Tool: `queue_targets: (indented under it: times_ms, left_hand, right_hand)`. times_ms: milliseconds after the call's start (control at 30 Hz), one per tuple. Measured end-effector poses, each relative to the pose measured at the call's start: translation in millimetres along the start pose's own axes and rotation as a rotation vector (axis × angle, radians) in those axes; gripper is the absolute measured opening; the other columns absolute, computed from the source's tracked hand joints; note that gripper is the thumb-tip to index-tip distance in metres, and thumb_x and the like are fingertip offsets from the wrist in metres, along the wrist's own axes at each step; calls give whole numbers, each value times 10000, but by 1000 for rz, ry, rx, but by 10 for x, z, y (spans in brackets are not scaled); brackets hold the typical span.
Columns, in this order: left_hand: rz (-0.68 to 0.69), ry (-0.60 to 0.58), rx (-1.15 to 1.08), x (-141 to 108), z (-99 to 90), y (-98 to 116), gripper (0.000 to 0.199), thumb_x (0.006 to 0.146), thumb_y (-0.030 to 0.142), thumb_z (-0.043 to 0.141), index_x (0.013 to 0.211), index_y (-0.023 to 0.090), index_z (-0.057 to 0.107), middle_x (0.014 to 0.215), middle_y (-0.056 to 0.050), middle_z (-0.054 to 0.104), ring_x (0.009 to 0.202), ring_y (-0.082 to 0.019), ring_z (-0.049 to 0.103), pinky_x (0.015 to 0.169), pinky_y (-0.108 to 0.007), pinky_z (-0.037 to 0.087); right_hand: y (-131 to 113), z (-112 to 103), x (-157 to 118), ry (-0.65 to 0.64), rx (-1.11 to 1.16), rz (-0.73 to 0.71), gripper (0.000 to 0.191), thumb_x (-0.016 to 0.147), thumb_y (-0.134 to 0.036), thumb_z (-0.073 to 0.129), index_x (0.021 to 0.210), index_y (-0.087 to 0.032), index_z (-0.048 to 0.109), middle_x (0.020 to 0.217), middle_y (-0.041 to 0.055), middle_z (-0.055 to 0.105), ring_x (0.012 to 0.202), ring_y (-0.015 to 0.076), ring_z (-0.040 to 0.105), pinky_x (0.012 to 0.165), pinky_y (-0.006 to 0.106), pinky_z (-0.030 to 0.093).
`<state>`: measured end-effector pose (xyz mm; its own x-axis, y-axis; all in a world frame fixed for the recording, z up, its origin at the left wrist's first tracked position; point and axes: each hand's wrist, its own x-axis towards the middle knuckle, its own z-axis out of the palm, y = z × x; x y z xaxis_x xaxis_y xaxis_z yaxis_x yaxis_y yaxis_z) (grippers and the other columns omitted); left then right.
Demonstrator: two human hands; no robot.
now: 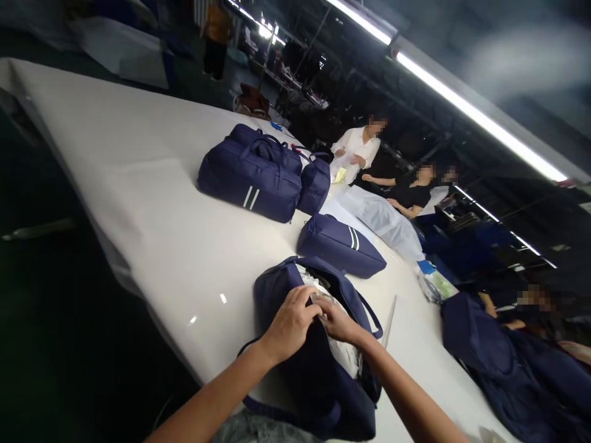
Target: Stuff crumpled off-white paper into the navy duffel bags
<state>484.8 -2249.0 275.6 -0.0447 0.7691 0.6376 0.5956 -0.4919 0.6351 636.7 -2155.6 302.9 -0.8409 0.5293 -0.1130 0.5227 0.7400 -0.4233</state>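
Observation:
A navy duffel bag (272, 295) lies on the table in front of me with its top opening spread apart. Crumpled white stuffing (344, 354) shows inside it. My left hand (293, 320) is at the bag's opening edge, fingers curled and pinched together. Close against it, my right hand (335, 317) reaches over the stuffing with bent fingers, and the fingertips of both hands nearly meet. What lies between the fingers is too small to make out, though the bag's edge runs beneath them. A carrying strap (372, 314) loops out on the right side.
Beyond stand a smaller navy bag (339, 246) and larger striped navy bags (252, 172) on the white table (170, 246). Clear plastic sheeting (383, 215) covers the far edge. More navy bags (480, 338) lie right. Several people are around the table's far side.

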Motion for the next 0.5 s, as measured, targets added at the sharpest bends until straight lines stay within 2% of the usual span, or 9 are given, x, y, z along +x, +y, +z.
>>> queue_targets:
  times_ms: [67, 100, 167, 200, 267, 333, 400, 433, 500]
  left_hand:
    - [-223, 140, -50, -57, 16, 96, 293, 815, -3, 526, 1027, 187, 594, 1297, -110, 485, 1243, -245, 464, 1075, -422, 430]
    - [-315, 194, -12, -69, 26, 114, 311, 819, 48, 554, 1102, 176, 571, 1293, -138, 480, 1226, -273, 474, 1060, -454, 444]
    - [-449, 239, 178, -53, 26, 74, 386, 833, 183, 610, 1203, 127, 518, 1235, -193, 506, 1152, -336, 508, 996, -522, 474]
    - [-497, 216, 287, -29, 10, 22, 417, 841, 225, 611, 1224, 102, 503, 1199, -210, 525, 1118, -356, 527, 957, -529, 490]
    - [-600, 82, 427, 31, -58, -113, 378, 875, 210, 543, 1224, 71, 498, 1130, -215, 566, 1044, -349, 589, 863, -471, 533]
    - [-712, -141, 434, 90, -150, -249, 364, 906, 174, 455, 1248, 51, 475, 1062, -208, 607, 944, -321, 659, 757, -407, 551]
    - [-791, -330, 391, 138, -223, -362, 388, 920, 141, 390, 1292, 39, 432, 1020, -208, 635, 862, -314, 696, 698, -391, 546]
    - [-805, -386, 362, 160, -241, -411, 416, 913, 114, 377, 1321, 35, 402, 1023, -214, 644, 869, -322, 703, 710, -401, 544]
    - [-803, -417, 267, 197, -237, -498, 484, 868, 52, 403, 1350, 41, 362, 1052, -219, 661, 963, -334, 695, 791, -409, 531]
  right_hand:
    - [-29, 44, -3, 39, 10, 4, 313, 928, -254, 531, 1234, -228, 592, 1242, 99, 587, 1172, 236, 545, 1022, 417, 476]
    - [-47, 114, 4, 64, -4, 2, 373, 909, -247, 552, 1281, -234, 568, 1268, 106, 572, 1201, 246, 528, 1046, 427, 463]
    - [-70, 319, 31, 101, -97, -27, 466, 897, -218, 561, 1360, -249, 518, 1305, 114, 557, 1235, 262, 511, 1081, 460, 443]
    - [-69, 436, 47, 106, -165, -58, 491, 909, -191, 535, 1394, -253, 490, 1334, 122, 546, 1270, 271, 491, 1106, 487, 422]
    - [-39, 655, 79, 112, -297, -110, 542, 939, -130, 439, 1468, -241, 403, 1441, 142, 475, 1382, 284, 394, 1159, 541, 356]
    - [19, 813, 121, 95, -386, -130, 601, 946, -95, 381, 1526, -223, 296, 1550, 145, 349, 1464, 286, 267, 1183, 566, 318]
    - [88, 902, 193, 69, -419, -127, 635, 944, -103, 405, 1549, -192, 234, 1594, 144, 267, 1489, 292, 198, 1181, 553, 334]
    - [122, 927, 248, 58, -420, -126, 633, 945, -109, 420, 1548, -172, 236, 1593, 148, 269, 1488, 292, 200, 1178, 538, 345]
    - [183, 958, 400, 55, -393, -117, 584, 955, -124, 440, 1522, -129, 299, 1566, 165, 325, 1479, 285, 231, 1185, 505, 347]
